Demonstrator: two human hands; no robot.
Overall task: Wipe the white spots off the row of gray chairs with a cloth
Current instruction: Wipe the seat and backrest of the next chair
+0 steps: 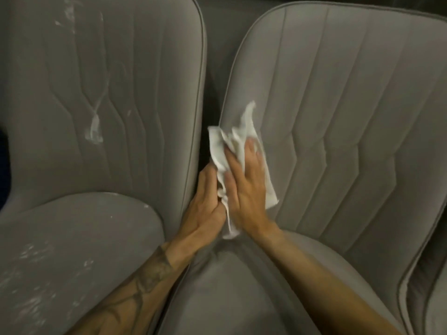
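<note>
Pressing the limp, light cloth [217,146] against the right chair [338,117]'s nine-o'clock edge with a flat, spread right hand [244,187], the person pinches its bunched tail in the left hand [205,209], probably the surest hold.

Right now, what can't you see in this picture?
Head view:
- Any spots under the cloth: covered by it and the right hand.
- Left hand fingertips: behind the cloth.
- Third chair, right edge: cut off by the frame.
- Left chair seat marks: blurred.
</note>
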